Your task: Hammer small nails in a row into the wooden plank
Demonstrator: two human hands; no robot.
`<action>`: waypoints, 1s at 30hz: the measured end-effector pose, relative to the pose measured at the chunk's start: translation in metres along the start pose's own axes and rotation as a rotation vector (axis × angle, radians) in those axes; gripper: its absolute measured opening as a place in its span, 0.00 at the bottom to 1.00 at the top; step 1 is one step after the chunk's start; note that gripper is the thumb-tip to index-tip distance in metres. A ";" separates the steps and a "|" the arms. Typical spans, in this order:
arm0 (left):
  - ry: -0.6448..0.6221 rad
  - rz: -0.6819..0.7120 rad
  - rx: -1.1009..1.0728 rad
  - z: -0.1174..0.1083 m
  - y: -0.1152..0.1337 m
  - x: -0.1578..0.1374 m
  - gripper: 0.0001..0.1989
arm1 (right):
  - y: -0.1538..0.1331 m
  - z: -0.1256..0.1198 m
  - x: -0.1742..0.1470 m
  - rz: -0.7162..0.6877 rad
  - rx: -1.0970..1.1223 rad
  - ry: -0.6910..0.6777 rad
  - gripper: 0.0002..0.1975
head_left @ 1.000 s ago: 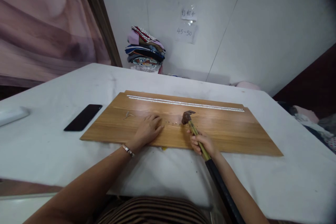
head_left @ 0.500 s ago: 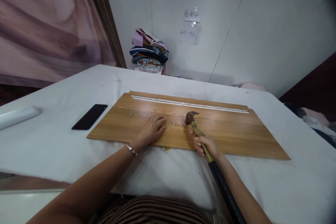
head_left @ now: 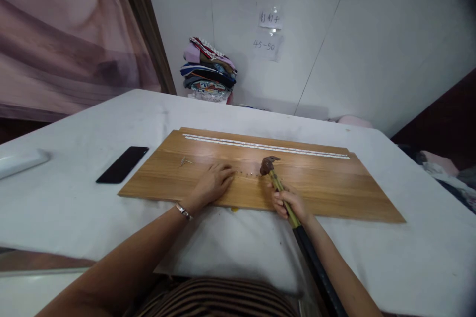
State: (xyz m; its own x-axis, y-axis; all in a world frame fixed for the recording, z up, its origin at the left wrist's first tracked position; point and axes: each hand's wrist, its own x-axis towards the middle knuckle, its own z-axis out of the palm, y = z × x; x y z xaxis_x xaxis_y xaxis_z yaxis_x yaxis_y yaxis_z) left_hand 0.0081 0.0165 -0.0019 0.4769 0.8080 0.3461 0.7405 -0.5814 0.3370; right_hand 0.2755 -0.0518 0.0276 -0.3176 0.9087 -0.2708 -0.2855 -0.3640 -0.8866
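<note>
In the head view, held in the curled fingers of the right hand: a hammer, top end over the board, near a row of small dots. Looks hard and stiff, likely heavy at the top; best to grip lower, on the black part. Resting on the board, the left hand, fingers close together; cannot tell if holding anything. Room to lift up, with the wall well back; front edge near both hands, phone past the left edge.
</note>
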 end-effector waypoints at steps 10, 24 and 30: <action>-0.002 -0.002 -0.016 0.005 -0.004 0.000 0.15 | 0.008 -0.006 0.003 0.000 0.003 -0.010 0.18; -0.027 -0.045 -0.015 -0.005 0.008 -0.001 0.13 | 0.003 -0.004 0.000 0.018 -0.033 -0.022 0.19; 0.024 -0.062 -0.064 0.000 0.004 -0.001 0.11 | 0.004 -0.005 0.000 0.011 -0.042 -0.007 0.18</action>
State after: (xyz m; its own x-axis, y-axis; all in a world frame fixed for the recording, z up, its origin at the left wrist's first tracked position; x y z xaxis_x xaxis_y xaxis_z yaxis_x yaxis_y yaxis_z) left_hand 0.0104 0.0132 -0.0010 0.4188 0.8407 0.3432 0.7362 -0.5356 0.4138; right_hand 0.2785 -0.0520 0.0217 -0.3270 0.9033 -0.2776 -0.2439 -0.3645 -0.8987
